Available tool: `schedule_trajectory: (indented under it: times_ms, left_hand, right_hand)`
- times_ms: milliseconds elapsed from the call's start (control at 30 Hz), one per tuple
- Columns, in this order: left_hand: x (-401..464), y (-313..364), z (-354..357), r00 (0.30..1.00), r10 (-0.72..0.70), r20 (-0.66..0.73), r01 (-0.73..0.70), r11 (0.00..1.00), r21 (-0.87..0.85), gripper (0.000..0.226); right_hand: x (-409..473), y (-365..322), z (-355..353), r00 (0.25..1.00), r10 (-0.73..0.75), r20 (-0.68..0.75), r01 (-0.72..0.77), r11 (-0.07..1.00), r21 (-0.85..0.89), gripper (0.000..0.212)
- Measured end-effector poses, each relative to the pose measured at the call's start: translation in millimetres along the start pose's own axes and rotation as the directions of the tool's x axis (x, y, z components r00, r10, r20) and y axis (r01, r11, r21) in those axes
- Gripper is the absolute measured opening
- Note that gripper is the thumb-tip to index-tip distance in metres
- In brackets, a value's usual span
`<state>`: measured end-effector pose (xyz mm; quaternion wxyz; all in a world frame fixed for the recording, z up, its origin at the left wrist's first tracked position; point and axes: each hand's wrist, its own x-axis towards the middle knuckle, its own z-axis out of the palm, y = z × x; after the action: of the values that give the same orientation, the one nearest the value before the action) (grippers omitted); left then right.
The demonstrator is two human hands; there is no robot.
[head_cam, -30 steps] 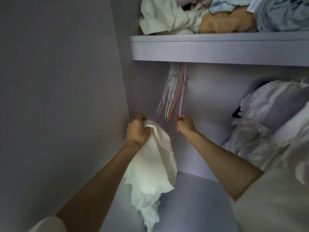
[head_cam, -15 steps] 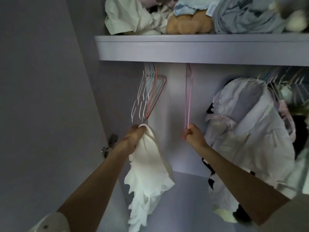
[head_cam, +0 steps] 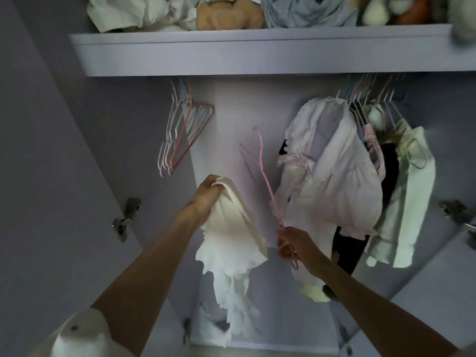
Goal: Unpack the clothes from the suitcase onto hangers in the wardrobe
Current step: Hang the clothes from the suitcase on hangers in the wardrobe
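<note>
Pink hanger [head_cam: 265, 176] now off the rail, tilted free in right hand [head_cam: 296, 244], w/ hand lower than 0.5 s ago.

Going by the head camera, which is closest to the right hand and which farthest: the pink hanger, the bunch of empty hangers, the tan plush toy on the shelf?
From the right hand:
1. Pink hanger, pinched in it.
2. Bunch of empty hangers, upper left.
3. Tan plush toy, top shelf.

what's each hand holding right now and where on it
Left hand grips the cream ruffled garment by its top edge; right hand holds the thin pink wire hanger near its bottom.
</note>
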<state>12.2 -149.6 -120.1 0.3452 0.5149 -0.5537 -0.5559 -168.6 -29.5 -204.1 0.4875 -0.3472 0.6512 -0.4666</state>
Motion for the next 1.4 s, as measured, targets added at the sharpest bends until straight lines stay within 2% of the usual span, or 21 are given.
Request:
schedule_trajectory:
  times_ms: [67,133,233,367,433,500,533,600,667,733,833,967,1133,1233,1300,1333,1367,1400]
  left_hand:
    - [-2.7,-1.7,3.9,0.998,-0.064,0.01,0.064,0.998,-0.02,0.007]
    - [-11.2,-2.0,5.8,0.992,-0.123,-0.023,0.12,0.987,-0.111,0.019]
    - [-15.7,-0.4,6.7,0.976,-0.201,0.082,0.217,0.915,-0.34,0.029]
    - [-17.7,18.8,5.9,0.977,-0.148,0.155,0.205,0.857,-0.473,0.033]
    - [-17.2,31.7,5.7,0.98,-0.071,0.187,0.163,0.83,-0.534,0.035]
    - [-16.7,43.0,5.2,0.982,0.017,0.188,0.102,0.789,-0.605,0.032]
    - [-15.5,46.7,5.1,0.981,0.042,0.191,0.089,0.775,-0.626,0.03]
    - [-14.3,50.0,6.6,0.976,0.066,0.209,0.08,0.779,-0.622,0.028]
    - [-15.2,48.6,9.6,0.979,0.055,0.196,0.077,0.79,-0.608,0.028]
    - [-14.0,42.6,11.5,0.984,0.014,0.176,0.099,0.781,-0.616,0.031]
    - [-11.7,32.8,12.4,0.987,-0.017,0.161,0.12,0.746,-0.655,0.036]
    - [-12.3,24.1,18.3,0.989,-0.006,0.15,0.101,0.768,-0.633,0.033]
    - [-8.9,8.2,16.2,0.99,-0.028,0.138,0.124,0.642,-0.756,0.027]
    - [-6.0,-0.3,20.3,0.993,-0.044,0.108,0.114,0.545,-0.831,0.031]
    - [-10.8,-5.2,31.8,0.995,-0.026,0.095,0.092,0.592,-0.801,0.03]
    - [-13.3,-9.7,39.1,0.995,-0.024,0.097,0.089,0.647,-0.757,0.031]
    - [-13.8,-14.3,45.2,0.994,-0.031,0.109,0.098,0.725,-0.682,0.035]
    - [-13.9,-20.8,51.4,0.994,-0.026,0.108,0.078,0.857,-0.509,0.038]
  right_hand:
    - [2.9,-4.8,-2.9,0.999,0.048,0.003,-0.048,0.997,-0.068,0.034]
    - [6.9,-6.1,-2.3,0.992,-0.027,-0.121,-0.001,0.973,-0.23,0.038]
    - [7.5,6.5,-3.5,0.959,-0.135,-0.249,0.021,0.911,-0.412,0.037]
    - [5.4,28.9,-12.1,0.973,-0.139,-0.186,0.005,0.813,-0.582,0.032]
    - [5.5,34.0,-14.6,0.987,-0.095,-0.132,-0.005,0.791,-0.612,0.027]
    - [3.2,35.1,-11.6,0.996,-0.032,-0.082,-0.018,0.84,-0.542,0.037]
    - [1.5,34.6,-9.2,0.998,-0.009,-0.062,-0.02,0.892,-0.452,0.035]
    - [-2.7,27.6,-5.2,0.999,0.025,-0.039,-0.03,0.992,-0.125,0.028]
    - [-6.0,14.8,-3.9,0.999,-0.002,0.033,-0.007,0.97,0.244,0.022]
    - [-10.5,1.3,-3.7,0.989,-0.054,0.138,-0.01,0.905,0.424,0.023]
    - [-20.0,-10.8,1.1,0.954,-0.125,0.271,0.005,0.915,0.404,0.026]
    - [-30.4,-13.3,5.5,0.912,-0.147,0.383,-0.015,0.92,0.39,0.029]
    - [-37.9,-18.9,-2.4,0.88,-0.142,0.453,-0.063,0.911,0.407,0.032]
    - [-39.8,-24.7,-4.4,0.852,-0.152,0.501,-0.055,0.926,0.374,0.031]
    - [-40.9,-30.2,-3.6,0.83,-0.156,0.536,-0.028,0.947,0.319,0.031]
    - [-41.7,-32.5,-3.2,0.824,-0.152,0.546,-0.018,0.956,0.293,0.031]
    - [-41.8,-35.7,-2.3,0.824,-0.148,0.547,-0.006,0.963,0.269,0.032]
    - [-42.0,-37.6,-2.3,0.83,-0.145,0.539,0.005,0.967,0.253,0.032]
